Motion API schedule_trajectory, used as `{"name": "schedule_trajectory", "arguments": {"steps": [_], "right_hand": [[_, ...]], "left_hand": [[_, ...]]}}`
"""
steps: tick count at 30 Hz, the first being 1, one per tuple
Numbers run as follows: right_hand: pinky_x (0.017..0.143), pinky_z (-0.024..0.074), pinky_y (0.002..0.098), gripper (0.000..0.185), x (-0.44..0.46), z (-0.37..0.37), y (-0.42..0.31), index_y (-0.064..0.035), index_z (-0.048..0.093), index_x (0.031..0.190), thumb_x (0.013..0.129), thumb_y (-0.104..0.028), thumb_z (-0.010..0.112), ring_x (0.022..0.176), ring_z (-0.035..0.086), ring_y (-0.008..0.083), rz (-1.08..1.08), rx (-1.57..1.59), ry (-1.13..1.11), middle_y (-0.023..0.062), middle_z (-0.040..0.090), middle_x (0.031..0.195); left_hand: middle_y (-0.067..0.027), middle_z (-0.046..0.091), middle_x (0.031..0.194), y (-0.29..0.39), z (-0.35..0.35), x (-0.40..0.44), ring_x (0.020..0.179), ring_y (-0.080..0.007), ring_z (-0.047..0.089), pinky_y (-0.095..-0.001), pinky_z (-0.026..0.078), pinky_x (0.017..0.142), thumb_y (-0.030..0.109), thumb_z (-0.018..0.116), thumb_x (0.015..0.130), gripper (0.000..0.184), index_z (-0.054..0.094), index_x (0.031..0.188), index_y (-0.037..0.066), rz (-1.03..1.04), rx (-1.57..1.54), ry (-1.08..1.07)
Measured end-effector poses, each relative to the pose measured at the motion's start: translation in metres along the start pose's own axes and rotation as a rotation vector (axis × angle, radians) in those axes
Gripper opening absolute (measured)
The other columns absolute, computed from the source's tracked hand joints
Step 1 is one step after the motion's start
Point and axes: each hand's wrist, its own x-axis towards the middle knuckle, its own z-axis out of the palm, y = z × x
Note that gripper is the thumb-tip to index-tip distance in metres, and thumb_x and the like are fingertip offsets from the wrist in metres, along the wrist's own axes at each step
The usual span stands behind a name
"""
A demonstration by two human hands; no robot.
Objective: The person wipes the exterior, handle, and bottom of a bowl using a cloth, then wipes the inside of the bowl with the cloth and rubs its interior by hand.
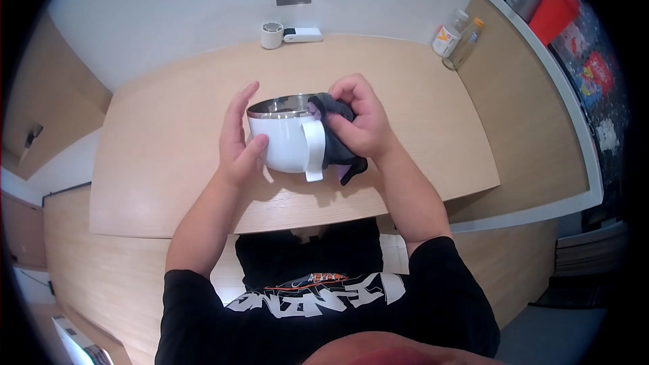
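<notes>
Two hands engaged: left hand spread wide against white mug; right hand grips dark cloth at rim. Mug between them. Cloth-on-rim step apparently under way, calling for steady left-hand support.

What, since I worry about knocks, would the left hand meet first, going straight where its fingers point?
Probably the small white cylinder by the wall, though the left hand might pass above it.

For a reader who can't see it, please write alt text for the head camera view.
Left hand steadies a white, steel-lined mug above a pale wooden table; right hand holds a dark grey cloth against its rim.
</notes>
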Motion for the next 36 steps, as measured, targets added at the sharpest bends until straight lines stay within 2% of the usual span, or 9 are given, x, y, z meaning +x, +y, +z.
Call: {"name": "schedule_trajectory", "arguments": {"steps": [4,7,8,14,18,23,31,33,36], "right_hand": [[0.08,0.0464,0.0266,0.029,-0.007,0.015,-0.005,-0.006,0.052,0.098,0.079,0.0,0.073,0.089,0.058,0.0119,0.073,-0.045,0.013,0.0037,0.061,0.087],[0.077,0.0458,0.0309,0.03,-0.009,0.021,-0.002,-0.0078,0.056,0.088,0.071,-0.009,0.081,0.077,0.057,0.0186,-0.021,-0.347,-0.013,0.0052,0.062,0.088],[0.075,0.0446,0.0341,0.036,-0.005,0.024,-0.004,-0.0094,0.058,0.081,0.063,-0.022,0.086,0.071,0.054,0.0258,-0.032,-0.375,0.044,0.0061,0.062,0.085],[0.071,0.0451,0.0351,0.044,0.005,0.021,-0.032,-0.0084,0.058,0.068,0.056,-0.037,0.089,0.065,0.057,0.0275,0.129,-0.653,-0.103,0.0087,0.059,0.065],[0.071,0.0454,0.0372,0.037,0.004,0.017,-0.031,-0.0087,0.059,0.068,0.061,-0.033,0.087,0.063,0.058,0.0283,0.061,-0.648,-0.246,0.009,0.059,0.064],[0.073,0.046,0.0394,0.024,0.009,0.007,-0.018,-0.0099,0.065,0.082,0.07,-0.022,0.082,0.072,0.06,0.0283,-0.237,-0.571,-0.293,0.0082,0.064,0.078],[0.077,0.0484,0.0273,0.015,0.007,-0.005,0.004,-0.0024,0.064,0.094,0.084,-0.004,0.074,0.086,0.06,0.012,0.03,-0.183,0.14,0.0037,0.066,0.091],[0.08,0.0487,0.0259,0.016,0.008,0.0,0.007,-0.0014,0.065,0.101,0.087,-0.006,0.071,0.09,0.06,0.0099,0.081,-0.081,0.209,0.0037,0.067,0.097],[0.09,0.0483,0.0302,0.027,0.008,0.01,-0.009,-0.0018,0.064,0.115,0.09,-0.011,0.068,0.1,0.063,0.0174,0.123,-0.22,0.167,0.0097,0.068,0.108]], "left_hand": [[-0.0184,0.063,0.105,0.012,-0.002,0.004,0.102,-0.0289,0.058,-0.0417,0.042,0.099,0.029,0.063,0.082,0.034,0.06,0.098,-0.001,0.195,-0.013,-0.046],[-0.0074,0.051,0.075,0.004,-0.007,-0.008,0.078,-0.0231,0.049,-0.0367,0.04,0.086,0.032,0.06,0.089,0.033,0.047,0.075,0.005,0.101,0.005,0.002],[-0.004,0.037,0.066,0.007,0.0,-0.005,0.069,-0.02,0.036,-0.0342,0.033,0.067,0.029,0.059,0.09,0.039,0.038,0.065,0.007,0.152,-0.003,0.055],[-0.0075,0.039,0.059,0.014,-0.005,0.003,0.061,-0.0258,0.037,-0.0365,0.031,0.058,0.018,0.067,0.072,0.032,0.04,0.059,0.007,0.268,0.162,-0.035],[-0.0078,0.039,0.057,0.026,-0.001,0.006,0.057,-0.0275,0.037,-0.0391,0.03,0.062,0.015,0.071,0.067,0.032,0.04,0.057,0.009,0.4,0.317,-0.117],[-0.0072,0.039,0.059,0.018,-0.003,-0.001,0.059,-0.0241,0.037,-0.0352,0.03,0.059,0.015,0.07,0.073,0.034,0.04,0.06,0.007,0.243,0.231,0.003],[-0.001,0.049,0.067,0.017,0.006,-0.009,0.066,-0.0087,0.042,-0.0266,0.035,0.058,0.018,0.055,0.095,0.034,0.048,0.065,0.004,-0.372,-0.257,0.295],[-0.0001,0.052,0.068,0.001,0.003,-0.01,0.064,-0.0075,0.044,-0.0255,0.036,0.057,0.021,0.053,0.097,0.035,0.052,0.067,0.003,-0.308,-0.32,0.271],[0.0006,0.052,0.066,-0.003,0.002,-0.009,0.062,-0.0074,0.044,-0.0256,0.036,0.055,0.023,0.053,0.098,0.037,0.053,0.067,0.003,-0.389,-0.341,0.312]]}}
